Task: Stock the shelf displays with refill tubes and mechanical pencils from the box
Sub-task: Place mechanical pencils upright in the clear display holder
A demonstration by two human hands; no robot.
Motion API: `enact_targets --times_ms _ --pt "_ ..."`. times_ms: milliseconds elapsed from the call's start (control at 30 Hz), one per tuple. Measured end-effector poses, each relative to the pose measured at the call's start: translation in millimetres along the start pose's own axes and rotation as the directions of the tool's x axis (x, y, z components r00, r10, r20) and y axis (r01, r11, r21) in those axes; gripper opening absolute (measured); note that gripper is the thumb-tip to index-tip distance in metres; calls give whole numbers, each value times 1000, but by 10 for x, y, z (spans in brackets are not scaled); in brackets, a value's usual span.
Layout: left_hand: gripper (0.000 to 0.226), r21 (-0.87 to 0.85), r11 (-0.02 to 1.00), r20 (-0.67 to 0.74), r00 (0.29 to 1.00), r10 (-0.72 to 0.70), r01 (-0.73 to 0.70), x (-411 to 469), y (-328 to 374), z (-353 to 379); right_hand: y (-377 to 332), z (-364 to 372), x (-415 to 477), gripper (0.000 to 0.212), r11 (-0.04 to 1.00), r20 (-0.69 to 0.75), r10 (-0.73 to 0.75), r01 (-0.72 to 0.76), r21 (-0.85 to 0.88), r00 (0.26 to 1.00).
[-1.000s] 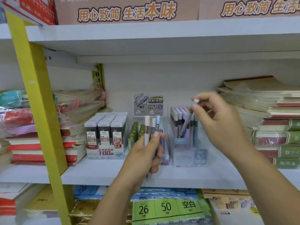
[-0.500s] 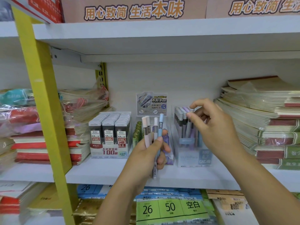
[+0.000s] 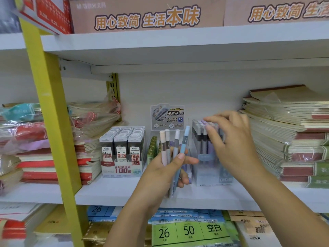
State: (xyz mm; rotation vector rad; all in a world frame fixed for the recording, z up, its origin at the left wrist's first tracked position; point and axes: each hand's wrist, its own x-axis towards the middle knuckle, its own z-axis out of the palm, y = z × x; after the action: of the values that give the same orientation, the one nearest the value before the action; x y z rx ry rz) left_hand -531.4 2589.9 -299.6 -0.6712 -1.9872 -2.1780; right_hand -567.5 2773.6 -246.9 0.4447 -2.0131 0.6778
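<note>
- First, at 9 o'clock of the view, a yellow post (image 3: pixel 51 122) stands in front of the shelf (image 3: pixel 106 191). The left notebooks (image 3: pixel 35 164) lie in wrapped stacks that are partly behind it and cut off by the frame edge.
- The refill box (image 3: pixel 122 171) is at 9 o'clock from the left hand. It shows three front columns of refill tubes (image 3: pixel 121 139), with "0.5" and "HB" readable on the labels. The rows behind are too tight to count.
- Green packs (image 3: pixel 153 148) stand in one row between the box and the left hand. They are half hidden, and I cannot tell what they are.
- The left hand (image 3: pixel 165 173), near centre, is curled round four pencils (image 3: pixel 167 141) held caps up: pink, grey, white and blue. The thumb presses on the blue pencil (image 3: pixel 184 145), which leans toward 1 o'clock. The lower ends poke out below the fist.
- One card (image 3: pixel 167 116) stands at 12 o'clock from that hand, and its small print is unreadable.
- The clear display (image 3: pixel 211 175) is at 3 o'clock from the left hand and packed with upright pencils. Blur and the right hand make them impossible to count.
- The right hand (image 3: pixel 235 143) has its fingers loosely spread and half bent, with nothing visible between them. Its fingertips (image 3: pixel 207 130) are at the caps along the display's top and are blurred.
- The right notebooks (image 3: pixel 288 125), at 3 o'clock of the view, are one tall pile cut off by the frame edge.
</note>
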Motion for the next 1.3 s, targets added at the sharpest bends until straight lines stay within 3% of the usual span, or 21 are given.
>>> enact_targets --times_ms 33,100,200,267,400,500,667,933,1100,1300 --pt "21 -1 1000 11 1000 6 -6 1 7 11 -60 -57 2 23 990 34 40 -44 137 999" --pt "17 -4 1000 30 999 16 -16 0 24 47 -196 -146 1 21 853 262 129 -242 463 956" --pt "24 -29 1000 48 999 13 -12 1 22 116 -282 -188 -42 25 702 459 110 -396 592 881" --pt "30 -45 999 56 998 0 3 -1 11 158 -279 -215 -35 22 671 417 154 -405 621 896" --pt "32 -55 998 9 1000 -21 22 14 5 167 -123 -420 78 15 620 60 330 -264 739 942" --pt "29 -25 999 -72 997 -37 35 37 -16 123 45 -576 107 16 751 -68 271 -167 639 960" --pt "23 -71 991 -94 989 -116 109 46 -10 126 239 -505 45 18 911 61 167 -178 373 984" --pt "10 -86 984 -88 983 -161 153 33 -12 174 310 -386 2 18 955 183 104 -149 257 978" --pt "15 -27 992 -85 988 -126 124 15 -23 175 301 -350 -8 30 965 170 91 -129 227 981" --pt "30 -54 995 -31 996 -88 86 -3 17 187 338 -230 -44 17 992 191 113 -123 42 975"
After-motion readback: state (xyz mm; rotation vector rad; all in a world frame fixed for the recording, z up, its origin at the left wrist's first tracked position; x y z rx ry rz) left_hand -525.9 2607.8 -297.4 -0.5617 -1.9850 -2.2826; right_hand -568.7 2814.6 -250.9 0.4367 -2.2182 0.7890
